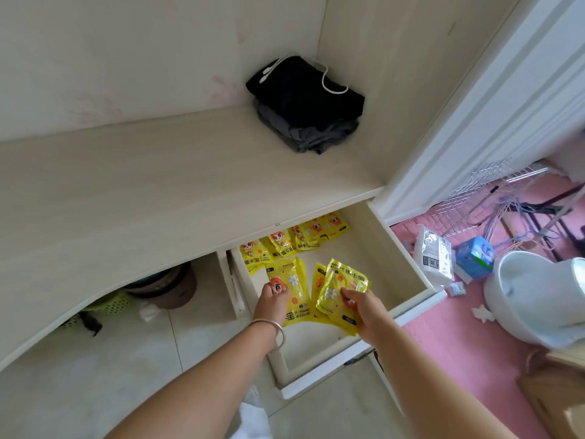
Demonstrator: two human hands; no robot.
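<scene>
We have both hands down in the open drawer under the pale wooden shelf. Our left hand, with a silver bangle on its wrist, has its fingers curled onto a yellow packet that lies near the drawer's left wall, its printed face up. Our right hand pinches a bundle of packets between thumb and bent fingers; the top one is lifted and tilted, and the others fan out beneath it, just beside the one on the left. At the back of the drawer, partly under the shelf edge, a row of packets overlaps from left to right. On the shelf, in the far corner, sits a pile of folded dark clothes with a white cord looped over the top. Below the shelf to the left we see a brown bin and a green basket on the tiled floor. To the right, on the pink mat, lie a white basin, a blue box, a pack of tissues and a heap of wire hangers.
</scene>
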